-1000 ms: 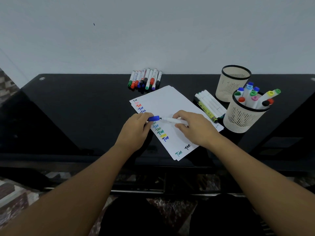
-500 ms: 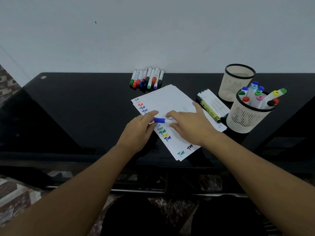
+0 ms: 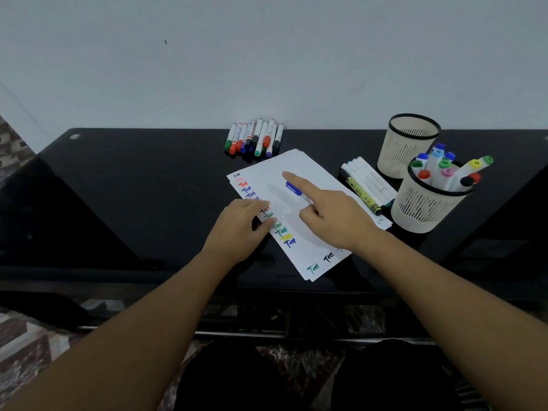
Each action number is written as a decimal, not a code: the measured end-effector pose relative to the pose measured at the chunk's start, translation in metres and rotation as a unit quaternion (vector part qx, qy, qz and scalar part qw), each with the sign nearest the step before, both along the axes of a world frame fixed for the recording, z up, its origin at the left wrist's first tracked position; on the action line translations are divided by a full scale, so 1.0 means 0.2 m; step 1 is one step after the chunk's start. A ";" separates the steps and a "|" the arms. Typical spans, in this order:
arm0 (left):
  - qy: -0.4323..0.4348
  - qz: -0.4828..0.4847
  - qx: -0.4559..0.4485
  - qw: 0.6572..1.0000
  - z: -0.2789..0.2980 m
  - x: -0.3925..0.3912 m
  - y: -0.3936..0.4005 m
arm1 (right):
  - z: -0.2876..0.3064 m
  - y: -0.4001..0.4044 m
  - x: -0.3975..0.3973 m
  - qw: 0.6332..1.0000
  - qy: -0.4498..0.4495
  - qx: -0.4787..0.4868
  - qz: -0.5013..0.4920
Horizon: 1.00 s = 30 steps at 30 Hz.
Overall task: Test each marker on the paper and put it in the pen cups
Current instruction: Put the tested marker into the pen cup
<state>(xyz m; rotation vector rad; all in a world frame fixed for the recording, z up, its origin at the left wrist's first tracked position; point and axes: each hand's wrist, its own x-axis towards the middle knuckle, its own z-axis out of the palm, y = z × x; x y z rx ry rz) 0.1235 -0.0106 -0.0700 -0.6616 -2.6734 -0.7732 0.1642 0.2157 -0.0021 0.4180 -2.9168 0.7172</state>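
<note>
While the left hand (image 3: 237, 229) rests on the left edge of the paper (image 3: 296, 203) with its fingers loosely bent and holding nothing, the right hand (image 3: 335, 218) holds a blue marker (image 3: 295, 188) above the sheet. The marker is pinched between the thumb and the curled fingers, and the index finger is stretched straight along it toward the wall. Its blue cap points up and away from the person; the white body is mostly hidden under the fingers. Whether the marker touches the paper cannot be told. The paper is a small stack of white sheets lying at an angle on a black glossy table (image 3: 133, 203). Along its left edge there is a column of short test words in red, blue, green and yellow, and 2 more words are near the bottom corner. Behind the paper, close to the wall, a row of markers (image 3: 255, 139) with coloured caps lies side by side. Just right of the paper lies a second group of white markers (image 3: 366, 182). Further right stand 2 mesh pen cups: the near pen cup (image 3: 421, 209) holds many markers with coloured caps, and the far pen cup (image 3: 409, 146) stands just behind it.
</note>
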 end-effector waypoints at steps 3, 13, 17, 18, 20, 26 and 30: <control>0.002 0.000 -0.002 1.000 -0.02 -0.01 0.00 | -0.01 0.01 0.00 1.000 -0.005 -0.024 -0.016; -0.001 0.003 -0.009 1.000 -0.04 -0.03 -0.01 | -0.03 0.05 0.04 0.985 -0.014 -0.162 -0.060; 0.000 0.003 -0.015 1.000 -0.03 -0.02 -0.01 | -0.01 0.07 0.06 0.976 -0.056 -0.204 -0.044; 0.001 0.001 -0.018 1.000 -0.03 -0.02 -0.01 | 0.00 0.07 0.07 0.973 -0.064 -0.217 -0.049; -0.004 -0.004 -0.021 1.000 -0.02 -0.02 -0.01 | 0.03 0.09 0.09 0.964 -0.073 -0.247 -0.062; -0.027 0.001 -0.034 0.999 -0.02 -0.02 -0.01 | 0.19 0.19 0.19 0.955 0.039 -0.275 -0.102; -0.036 0.003 -0.029 0.999 -0.02 -0.01 -0.01 | 0.37 0.26 0.26 0.965 0.112 -0.187 -0.147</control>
